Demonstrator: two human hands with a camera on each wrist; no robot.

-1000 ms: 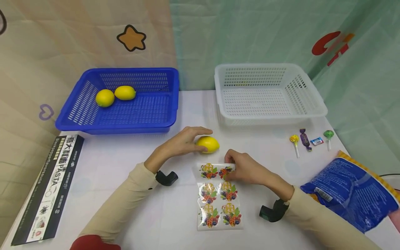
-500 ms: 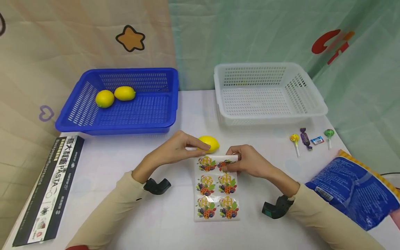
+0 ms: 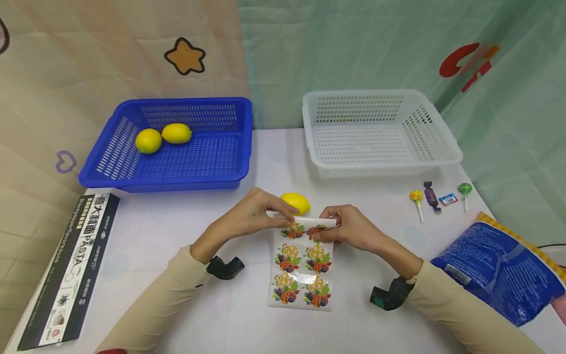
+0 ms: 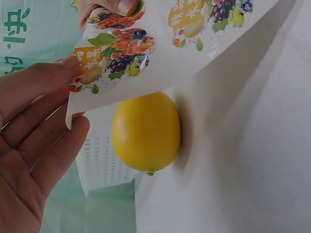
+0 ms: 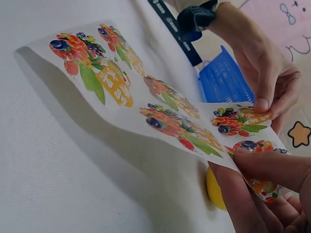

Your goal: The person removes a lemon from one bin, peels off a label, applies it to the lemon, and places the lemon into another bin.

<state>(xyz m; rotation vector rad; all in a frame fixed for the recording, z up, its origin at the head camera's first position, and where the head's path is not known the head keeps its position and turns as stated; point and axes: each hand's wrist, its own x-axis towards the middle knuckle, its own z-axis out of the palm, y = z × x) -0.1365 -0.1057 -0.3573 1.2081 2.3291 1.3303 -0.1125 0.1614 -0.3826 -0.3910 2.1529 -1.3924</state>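
Note:
A sheet of fruit stickers (image 3: 302, 265) is raised at its far edge, its near part sloping down toward the white table. My left hand (image 3: 252, 215) pinches its far left corner, thumb on the printed face and fingers behind, as the left wrist view shows. At the far right corner, my right hand (image 3: 357, 230) pinches the sheet between thumb and fingers. Just beyond the sheet lies a yellow lemon (image 4: 146, 133), untouched by either hand and partly covered by the sheet in the wrist views.
Two lemons lie in a blue basket (image 3: 208, 184) at back left; a white basket (image 3: 384, 169) stands at back right. A black pasta box (image 3: 70, 270) lies left. To the right are lollipops (image 3: 416, 196), wrapped candies (image 3: 431, 197) and a blue bag (image 3: 499, 270).
My left hand has left the lemon and come to the sheet's far left corner, taking hold of it. The sheet's far edge has risen, and its near end has shifted left and away from me.

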